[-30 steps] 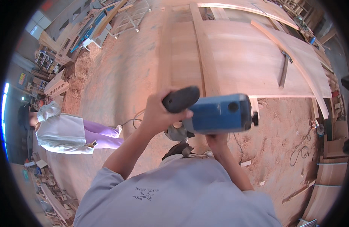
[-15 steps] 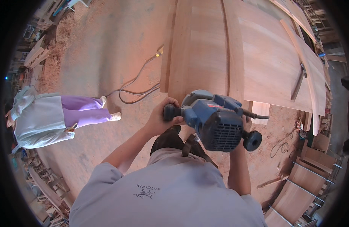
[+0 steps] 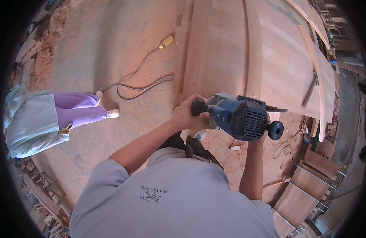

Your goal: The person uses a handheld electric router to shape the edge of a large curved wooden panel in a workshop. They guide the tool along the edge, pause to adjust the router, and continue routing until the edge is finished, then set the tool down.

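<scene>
A blue and black plunge router (image 3: 234, 117) with round black side knobs is held up in front of my body, over the near edge of a wide wooden panel (image 3: 226, 51). My left hand (image 3: 189, 115) is closed about the left knob, thumb toward me. Behind the right side of the router, my right hand (image 3: 264, 137) is mostly hidden; it appears to hold the tool by that side, near the right knob (image 3: 275, 130). The bit and the underside of the router are out of sight. A short dark cord stub (image 3: 276, 109) sticks out on the right.
Left, a person in a pale top and purple trousers (image 3: 77, 107) stands on the dusty floor. A cable with a yellow connector (image 3: 166, 42) lies left of the panel. A long wooden strip (image 3: 314, 79) rests across the panel's right side. Clamped boards (image 3: 302, 186) stand lower right.
The router and both hands have shifted right and slightly up in the picture. The view has moved too: the panel sits further right, the person further left. Both hands stay at the router.
</scene>
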`<state>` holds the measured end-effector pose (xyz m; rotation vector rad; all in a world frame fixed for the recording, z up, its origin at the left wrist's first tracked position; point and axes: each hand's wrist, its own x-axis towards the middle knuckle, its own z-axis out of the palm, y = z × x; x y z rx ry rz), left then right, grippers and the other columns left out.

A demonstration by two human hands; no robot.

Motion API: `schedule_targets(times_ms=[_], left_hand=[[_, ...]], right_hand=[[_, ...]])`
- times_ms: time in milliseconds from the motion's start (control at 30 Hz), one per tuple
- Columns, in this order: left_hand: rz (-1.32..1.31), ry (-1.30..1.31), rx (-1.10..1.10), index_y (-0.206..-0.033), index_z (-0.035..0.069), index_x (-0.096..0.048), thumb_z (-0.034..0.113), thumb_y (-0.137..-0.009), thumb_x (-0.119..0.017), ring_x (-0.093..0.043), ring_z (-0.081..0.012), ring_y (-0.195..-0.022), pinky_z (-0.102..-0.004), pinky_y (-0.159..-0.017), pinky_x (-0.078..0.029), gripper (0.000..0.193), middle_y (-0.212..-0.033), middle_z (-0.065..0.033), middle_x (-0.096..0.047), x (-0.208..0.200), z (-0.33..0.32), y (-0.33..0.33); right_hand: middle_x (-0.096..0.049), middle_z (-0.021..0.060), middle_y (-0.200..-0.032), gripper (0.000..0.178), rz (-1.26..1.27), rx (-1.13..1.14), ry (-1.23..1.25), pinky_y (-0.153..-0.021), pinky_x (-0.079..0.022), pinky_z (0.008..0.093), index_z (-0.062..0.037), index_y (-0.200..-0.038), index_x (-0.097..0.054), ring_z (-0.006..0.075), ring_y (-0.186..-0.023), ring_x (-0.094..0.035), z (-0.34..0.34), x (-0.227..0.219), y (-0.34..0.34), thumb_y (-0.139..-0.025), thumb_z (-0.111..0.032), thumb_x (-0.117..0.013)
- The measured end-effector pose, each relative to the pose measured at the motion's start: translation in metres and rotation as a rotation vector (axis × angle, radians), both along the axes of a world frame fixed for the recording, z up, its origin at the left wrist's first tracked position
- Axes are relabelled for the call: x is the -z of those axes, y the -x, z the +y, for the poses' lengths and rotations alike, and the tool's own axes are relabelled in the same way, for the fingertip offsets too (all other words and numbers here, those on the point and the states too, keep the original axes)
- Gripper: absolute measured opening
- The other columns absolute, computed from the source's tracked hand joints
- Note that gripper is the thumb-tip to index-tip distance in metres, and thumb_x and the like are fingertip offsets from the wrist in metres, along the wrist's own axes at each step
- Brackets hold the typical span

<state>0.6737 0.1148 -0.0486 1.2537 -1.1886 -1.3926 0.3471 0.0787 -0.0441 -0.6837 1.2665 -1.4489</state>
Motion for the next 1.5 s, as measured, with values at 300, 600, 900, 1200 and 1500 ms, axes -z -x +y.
schedule_targets(times_ms=[300,600,900,1200,1500], left_hand=[[-0.178,0.008,0.010,-0.115,0.006,-0.060,0.019,-0.080,-0.094,-0.064,-0.0197,-0.096,-0.0351,-0.089,-0.053,0.050,-0.101,-0.0081,-0.067,0.011,0.002,0.000],[-0.318,0.135,-0.028,-0.112,0.006,-0.063,0.020,-0.076,-0.095,-0.067,-0.0262,-0.100,-0.0391,-0.091,-0.054,0.050,-0.105,-0.0123,-0.068,0.009,0.003,-0.001],[-0.374,-0.009,0.063,-0.109,0.004,-0.064,0.020,-0.076,-0.095,-0.067,-0.0195,-0.090,-0.0358,-0.086,-0.055,0.047,-0.095,-0.0074,-0.071,-0.026,0.002,-0.013],[-0.616,0.120,-0.046,-0.126,0.003,-0.061,0.014,-0.076,-0.093,-0.070,-0.0234,-0.102,-0.0344,-0.088,-0.057,0.060,-0.115,-0.0137,-0.072,-0.026,0.009,-0.003],[-0.529,-0.043,-0.009,-0.115,0.001,-0.066,0.009,-0.089,-0.082,-0.073,-0.0165,-0.090,-0.0301,-0.078,-0.058,0.032,-0.099,-0.0071,-0.074,-0.055,0.138,0.077]], right_hand=[[-0.077,0.0105,-0.107,0.026,-0.171,-0.278,0.150,-0.079,-0.066,0.0331,-0.0057,-0.115,-0.069,0.0198,-0.088,-0.075,-0.003,0.046,0.034,-0.112,-0.023,-0.050],[-0.074,0.0061,-0.103,0.020,-0.019,-0.124,0.100,-0.082,-0.062,0.0314,-0.0066,-0.113,-0.071,0.0167,-0.089,-0.071,-0.003,0.063,0.034,-0.109,-0.019,-0.056],[-0.078,0.0097,-0.104,0.039,0.468,-0.029,-0.167,-0.089,-0.055,0.0333,0.0012,-0.113,-0.076,0.0186,-0.100,-0.071,0.003,-0.026,0.039,-0.111,-0.033,-0.057],[-0.075,0.0035,-0.101,0.033,0.674,-0.378,-0.018,-0.074,-0.054,0.0271,-0.0041,-0.123,-0.073,0.0109,-0.087,-0.069,-0.052,0.051,0.101,-0.098,-0.024,-0.078],[-0.066,0.0055,-0.073,0.038,0.892,-0.767,-0.372,-0.057,-0.053,0.0320,-0.0010,-0.095,-0.068,0.0175,-0.061,-0.067,-0.003,-0.062,0.154,-0.105,-0.038,-0.067]])
